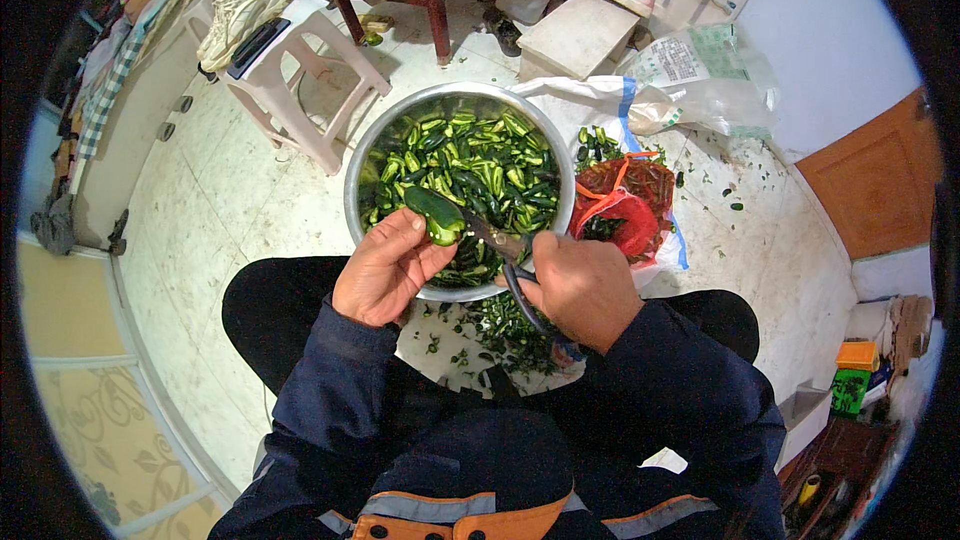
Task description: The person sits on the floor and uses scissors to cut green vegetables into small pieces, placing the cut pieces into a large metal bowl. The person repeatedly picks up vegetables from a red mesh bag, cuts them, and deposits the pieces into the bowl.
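My left hand [390, 266] holds a dark green pepper [433, 211] over the near left part of a wide steel basin [358, 135]. The pepper's lower end is cut and shows pale green flesh and seeds. My right hand [581, 281] is closed round the black handles of a pair of scissors [491, 234], whose blades point left and reach the pepper's cut side. Many cut green peppers [469, 154] lie in the basin. Part of the blades is hidden behind the pepper.
A red mesh bag [637, 221] lies right of the basin on a white woven sack [577, 90]. Pepper stems and scraps [510, 330] litter the floor between my legs. A white plastic stool [330, 67] stands at the back left, a pale box [577, 34] at the back right.
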